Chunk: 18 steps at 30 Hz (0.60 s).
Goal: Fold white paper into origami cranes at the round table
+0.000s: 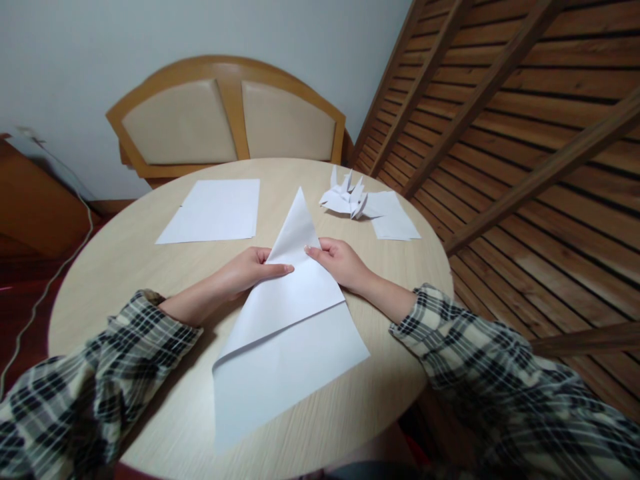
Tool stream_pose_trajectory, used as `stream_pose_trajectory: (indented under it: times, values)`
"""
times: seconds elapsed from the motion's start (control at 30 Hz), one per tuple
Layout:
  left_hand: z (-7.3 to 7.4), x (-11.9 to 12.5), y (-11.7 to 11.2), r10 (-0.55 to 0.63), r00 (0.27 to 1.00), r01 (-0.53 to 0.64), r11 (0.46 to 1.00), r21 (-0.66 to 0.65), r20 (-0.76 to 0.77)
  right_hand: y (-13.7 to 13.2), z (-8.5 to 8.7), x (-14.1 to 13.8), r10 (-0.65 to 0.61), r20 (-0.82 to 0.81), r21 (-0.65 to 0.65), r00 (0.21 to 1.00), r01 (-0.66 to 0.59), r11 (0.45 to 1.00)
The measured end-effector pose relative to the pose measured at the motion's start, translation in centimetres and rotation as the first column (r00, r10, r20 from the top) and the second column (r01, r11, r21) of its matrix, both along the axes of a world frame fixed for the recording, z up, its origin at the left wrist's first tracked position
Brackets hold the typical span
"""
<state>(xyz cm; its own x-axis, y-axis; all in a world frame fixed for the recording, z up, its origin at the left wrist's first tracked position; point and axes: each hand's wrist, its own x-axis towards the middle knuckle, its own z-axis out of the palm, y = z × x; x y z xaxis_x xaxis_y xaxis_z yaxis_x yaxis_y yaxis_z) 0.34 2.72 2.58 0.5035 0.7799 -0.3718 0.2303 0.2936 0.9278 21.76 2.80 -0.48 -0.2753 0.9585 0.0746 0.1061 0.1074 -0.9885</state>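
1. The round table (120,273) lies beneath everything else named here.
2. The folded sheet (283,307) is at the near middle of the table, between the 2 hands, its tip pointing away from the person. It looks like plain paper: likely very light, flexible, and easy to crease or tear. A light pinch near the side edges should suit it, clear of the tip; the lower-left fold looks rounded and might shift.
3. Flat white paper (215,210) lies beyond the left hand.
4. The left hand (243,272) pinches the left edge, thumb on top; its other fingers are mostly hidden.
5. The right hand (345,265) pinches the right edge, thumb on top, fingers bent behind.
6. Smaller white paper (396,219) lies at the far right.
7. Folded paper shapes (343,198) stand just beside it.
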Motion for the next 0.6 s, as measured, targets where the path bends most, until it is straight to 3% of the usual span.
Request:
stream_pose_trajectory:
  times: [0.17, 0.33, 0.6]
  values:
    - [0.3, -0.2, -0.1, 0.006, 1.000, -0.006, 1.000, -0.022, 0.028, 0.5, -0.2, 0.4, -0.057, -0.021, 0.033, 0.998, 0.058, 0.998]
    - [0.5, -0.2, -0.2, 0.052, 0.998, -0.054, 0.996, 0.068, 0.024, 1.2, -0.2, 1.0, -0.106, -0.122, 0.013, 0.987, 0.108, 0.994]
    - [0.3, -0.1, -0.2, 0.073, 0.997, -0.075, 0.989, 0.126, 0.026, 1.4, -0.1, 1.0, -0.124, -0.126, 0.006, 0.984, 0.126, 0.992]
